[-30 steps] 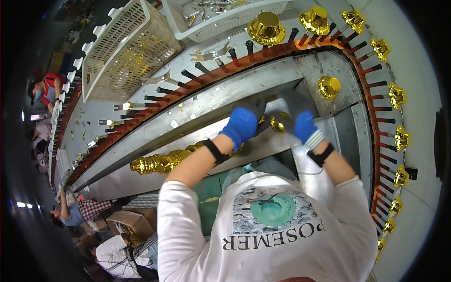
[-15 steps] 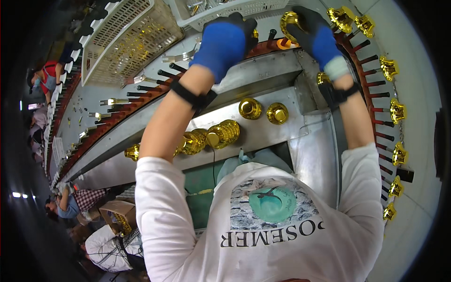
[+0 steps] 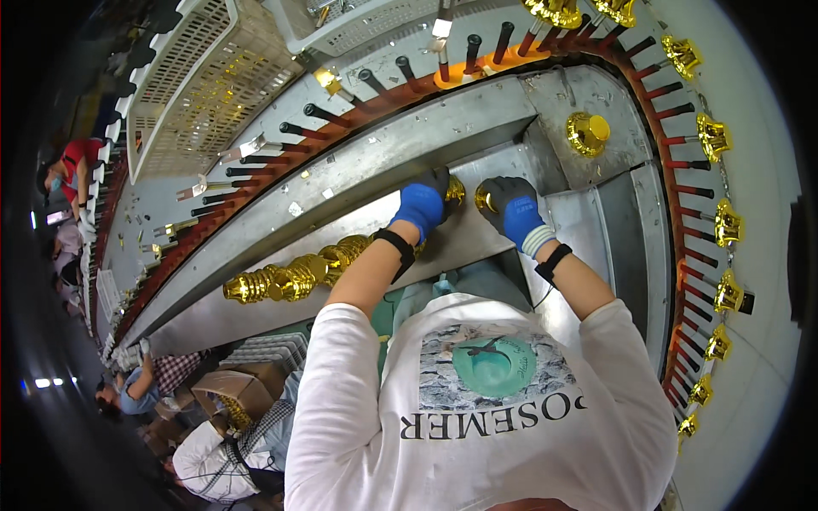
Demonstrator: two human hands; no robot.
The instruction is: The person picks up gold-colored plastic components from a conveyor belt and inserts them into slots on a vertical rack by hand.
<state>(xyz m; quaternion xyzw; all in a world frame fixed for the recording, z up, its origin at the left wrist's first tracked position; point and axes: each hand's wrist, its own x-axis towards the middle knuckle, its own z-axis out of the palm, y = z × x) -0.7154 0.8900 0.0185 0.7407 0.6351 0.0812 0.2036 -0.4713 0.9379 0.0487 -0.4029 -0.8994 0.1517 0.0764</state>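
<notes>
Both my hands wear blue and dark grey gloves and reach over the metal ledge [image 3: 477,238] in front of me. The fingers of my left hand [image 3: 424,203] are closed round a shiny gold cup-shaped piece [image 3: 457,191]. Close beside it, my right hand [image 3: 513,209] grips a second gold cup-shaped piece [image 3: 485,201], partly hidden by the fingers. Stacked gold pieces [image 3: 290,277] lie along the ledge to the left, some behind my left forearm. Another gold piece [image 3: 588,134] stands on the metal corner plate.
A curved brown-red track [image 3: 375,106] with upright dark pegs [image 3: 473,53] runs round the bench. Gold pieces [image 3: 714,136] sit on pegs at the right. White plastic baskets [image 3: 223,94] stand at the far left. Other people [image 3: 78,175] and an open cardboard box [image 3: 243,387] are at the left.
Both hands have come back from the pegged track to the ledge and closed on the two gold pieces standing there. Gold pieces now sit on the pegs at the far right.
</notes>
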